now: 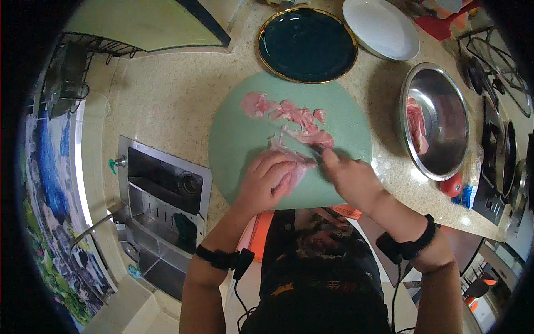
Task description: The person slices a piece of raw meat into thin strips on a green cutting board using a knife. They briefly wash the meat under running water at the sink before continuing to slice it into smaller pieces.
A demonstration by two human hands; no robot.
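Observation:
My left hand (265, 179) presses down on a piece of raw meat (297, 177) near the front of a round green cutting board (233, 167). In my right hand (354, 181) is a knife (306, 145), its blurred blade slanting up and to the left beside the held meat. One slice of meat (315, 137) lies against the far side of the blade. Farther back on the board, several cut pieces of raw meat (292, 112) form a loose row. My fingers hide part of the held piece and the knife's handle.
Behind the board sits a dark green gold-rimmed plate (308, 46), with a white dish (381, 29) beside it. To the right, a steel bowl (442, 121) holds raw meat (416, 125); a tomato (451, 185) rests near it. A sink (167, 183) is at left. Cords hang from both wristbands.

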